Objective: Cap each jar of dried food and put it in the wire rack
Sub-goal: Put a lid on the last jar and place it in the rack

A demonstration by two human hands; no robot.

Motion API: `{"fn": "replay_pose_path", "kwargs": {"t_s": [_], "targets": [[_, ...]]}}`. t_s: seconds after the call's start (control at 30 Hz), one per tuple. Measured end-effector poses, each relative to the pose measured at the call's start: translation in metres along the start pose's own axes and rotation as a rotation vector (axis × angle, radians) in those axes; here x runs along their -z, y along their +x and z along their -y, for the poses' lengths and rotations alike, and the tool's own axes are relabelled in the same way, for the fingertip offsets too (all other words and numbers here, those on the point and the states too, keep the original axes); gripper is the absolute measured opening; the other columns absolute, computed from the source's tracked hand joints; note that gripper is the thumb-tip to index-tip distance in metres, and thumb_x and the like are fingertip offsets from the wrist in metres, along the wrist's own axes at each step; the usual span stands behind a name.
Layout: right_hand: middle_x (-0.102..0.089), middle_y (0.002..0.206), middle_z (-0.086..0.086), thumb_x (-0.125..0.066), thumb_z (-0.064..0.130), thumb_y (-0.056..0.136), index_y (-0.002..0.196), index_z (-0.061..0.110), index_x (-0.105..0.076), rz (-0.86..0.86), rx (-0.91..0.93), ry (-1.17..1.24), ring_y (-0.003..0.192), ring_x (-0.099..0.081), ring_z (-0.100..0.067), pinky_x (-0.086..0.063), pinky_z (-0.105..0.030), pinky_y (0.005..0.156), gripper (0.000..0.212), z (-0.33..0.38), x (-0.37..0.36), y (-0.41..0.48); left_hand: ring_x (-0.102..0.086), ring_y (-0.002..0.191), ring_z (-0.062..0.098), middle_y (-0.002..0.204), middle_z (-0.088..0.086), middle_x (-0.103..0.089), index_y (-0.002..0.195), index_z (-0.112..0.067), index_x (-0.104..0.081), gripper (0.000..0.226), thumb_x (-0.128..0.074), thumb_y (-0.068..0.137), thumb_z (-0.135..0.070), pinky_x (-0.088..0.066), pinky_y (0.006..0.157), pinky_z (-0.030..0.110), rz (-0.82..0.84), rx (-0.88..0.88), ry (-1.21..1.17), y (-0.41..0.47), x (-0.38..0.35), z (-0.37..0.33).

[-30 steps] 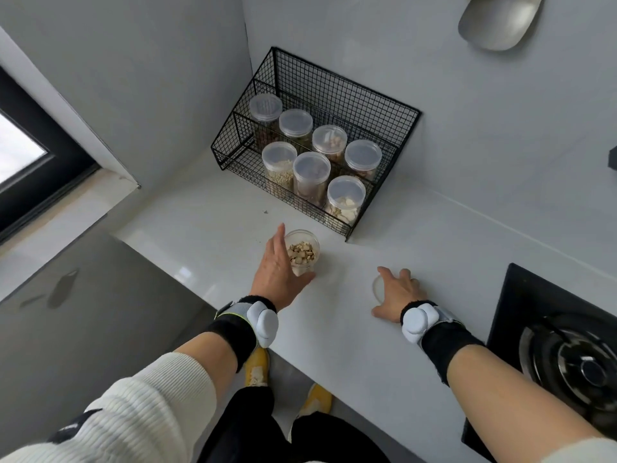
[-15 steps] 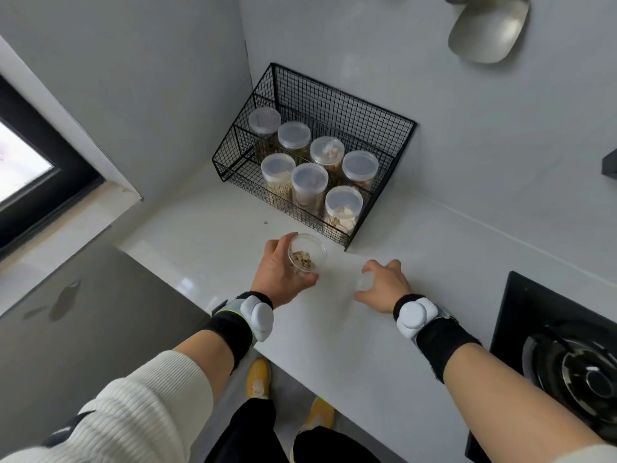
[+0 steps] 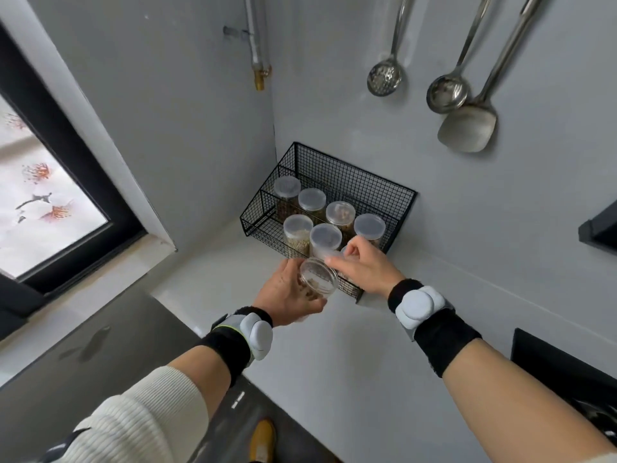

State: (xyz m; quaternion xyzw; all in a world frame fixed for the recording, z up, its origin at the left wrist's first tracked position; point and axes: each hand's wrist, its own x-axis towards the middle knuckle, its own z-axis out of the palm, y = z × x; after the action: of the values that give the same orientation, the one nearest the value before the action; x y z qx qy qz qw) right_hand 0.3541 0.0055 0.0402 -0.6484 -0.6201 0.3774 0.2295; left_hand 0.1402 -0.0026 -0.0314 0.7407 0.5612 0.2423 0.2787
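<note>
My left hand holds an open clear jar of brown dried food, lifted off the white counter and tilted toward me. My right hand is just above and right of the jar's mouth, pinching a clear lid at the fingertips. Behind both hands stands the black wire rack in the corner, with several capped jars in two rows. My right hand hides the front right jar in the rack.
A slotted spoon, a ladle and a spatula hang on the wall above the rack. A black stove lies at the right, a window at the left. The white counter drops off at its near edge.
My left hand lifted the open jar off the counter. My right hand picked the lid up and brought it over to the jar's mouth. The view tilted upward.
</note>
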Motion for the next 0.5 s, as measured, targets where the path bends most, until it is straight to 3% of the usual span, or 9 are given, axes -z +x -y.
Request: {"fn": "replay_pose_path", "kwargs": {"t_s": [0.07,0.2,0.27,0.37,0.5], "targets": [[-0.061,0.097,0.007,-0.072,0.074,0.067,0.102,0.026,-0.052,0.069,0.065,-0.028,0.088,-0.059,-0.011,-0.051,-0.035,0.077,0.062,0.014,0.002,0.004,-0.055,0.1,0.011,0.115,-0.009,-0.051,0.139,-0.026,-0.046,0.086,-0.083,0.067,-0.057,-0.051,0.09,0.032,0.0,-0.03,-0.01,0.005,0.012,-0.002],[-0.062,0.126,0.005,-0.082,0.049,0.078,0.131,0.037,-0.052,0.201,0.178,-0.102,0.115,-0.064,-0.014,-0.055,-0.045,0.103,0.062,0.025,0.003,0.015,-0.055,0.101,0.011,0.116,-0.01,-0.049,0.141,-0.028,-0.047,0.091,-0.079,0.064,-0.064,-0.051,0.09,0.032,-0.008,-0.07,-0.022,0.013,0.025,-0.004],[-0.059,0.13,0.006,-0.082,0.042,0.079,0.141,0.043,-0.049,0.239,0.231,-0.148,0.117,-0.061,-0.008,-0.055,-0.042,0.102,0.07,0.032,0.004,0.021,-0.053,0.103,0.01,0.116,-0.012,-0.045,0.141,-0.029,-0.047,0.091,-0.078,0.063,-0.065,-0.052,0.092,0.033,-0.01,-0.089,-0.025,0.018,0.031,-0.004],[-0.056,0.124,0.014,-0.08,0.04,0.078,0.147,0.049,-0.046,0.271,0.269,-0.189,0.111,-0.054,0.007,-0.049,-0.026,0.089,0.077,0.039,0.005,0.028,-0.053,0.104,0.009,0.117,-0.013,-0.045,0.142,-0.03,-0.047,0.092,-0.078,0.063,-0.066,-0.052,0.094,0.033,-0.028,-0.117,-0.025,0.022,0.039,-0.002],[-0.052,0.12,0.018,-0.079,0.044,0.077,0.147,0.051,-0.047,0.291,0.277,-0.222,0.108,-0.058,0.002,-0.046,-0.02,0.083,0.077,0.046,0.005,0.038,-0.051,0.1,0.006,0.112,-0.012,-0.047,0.141,-0.03,-0.049,0.092,-0.076,0.062,-0.068,-0.05,0.09,0.027,-0.059,-0.139,-0.001,0.029,0.048,0.002]]}}
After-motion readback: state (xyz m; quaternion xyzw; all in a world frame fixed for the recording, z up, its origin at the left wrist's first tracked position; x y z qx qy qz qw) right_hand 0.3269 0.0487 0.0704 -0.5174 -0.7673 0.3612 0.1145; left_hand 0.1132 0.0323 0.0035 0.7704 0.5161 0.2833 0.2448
